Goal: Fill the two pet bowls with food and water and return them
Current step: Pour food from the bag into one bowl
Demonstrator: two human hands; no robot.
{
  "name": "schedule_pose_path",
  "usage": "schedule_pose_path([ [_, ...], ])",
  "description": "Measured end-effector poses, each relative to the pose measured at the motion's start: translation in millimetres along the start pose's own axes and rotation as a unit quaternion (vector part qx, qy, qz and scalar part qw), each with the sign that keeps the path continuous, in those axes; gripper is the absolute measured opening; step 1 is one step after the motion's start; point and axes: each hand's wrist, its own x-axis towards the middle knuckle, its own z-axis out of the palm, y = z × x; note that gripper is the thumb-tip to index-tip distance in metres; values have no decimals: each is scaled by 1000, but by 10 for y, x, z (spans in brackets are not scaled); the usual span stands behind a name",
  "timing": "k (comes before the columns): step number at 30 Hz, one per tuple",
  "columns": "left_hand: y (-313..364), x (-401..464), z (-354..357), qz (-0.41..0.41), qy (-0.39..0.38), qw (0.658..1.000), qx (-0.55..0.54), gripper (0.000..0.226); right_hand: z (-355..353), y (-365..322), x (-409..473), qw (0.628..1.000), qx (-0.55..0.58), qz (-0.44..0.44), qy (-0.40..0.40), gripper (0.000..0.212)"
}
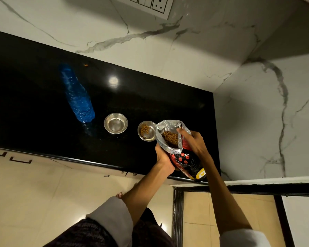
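I observe a black polished worktop (43, 104) set against a white marbled wall (168, 56). Two small steel bowls stand on it side by side, apart from each other. The left bowl (116, 123) shows only a shiny interior; I cannot tell whether it contains water. The right bowl (147, 131) holds a small heap of brown kibble (144, 130) on its left half. A food bag (178, 145), black and red with a clear inner liner, is held tilted over the worktop, its open mouth at the right bowl's rim and kibble visible inside. The left hand (163, 157) grips the bag from its near left side, fingers wrapped behind the liner. The right hand (193, 141) grasps the bag's upper right edge, index finger extended along the opening. A blue plastic bottle (77, 95) stands on the worktop to the left of the bowls, near the left bowl but not touching it. A switch plate (150, 4) is mounted on the wall above.
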Motion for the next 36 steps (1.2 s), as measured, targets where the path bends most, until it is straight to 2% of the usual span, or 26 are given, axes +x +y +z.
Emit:
schedule_pose_path([
  [13,0,-42,-11,-7,6,1000,-8,81,47,-64,-34,999,-44,-3,7,52],
  [17,-9,-58,-11,-20,-13,1000,-20,84,62,-68,-40,998,-66,-4,6,55],
  [22,3,-68,32,-27,14,999,-30,82,64,-55,-19,996,-84,2,13,56],
  [26,16,-68,49,-32,27,999,-22,84,82,-42,26,994,-109,13,2,61],
  [30,25,-60,68,-33,52,998,-21,86,105,-38,70,991,-128,26,-6,79],
  [34,38,-76,82,-55,57,997,-8,92,130,-19,167,987,-153,41,-14,81],
  [36,47,-79,92,-56,59,997,-9,93,134,-31,181,987,-157,38,-18,90],
])
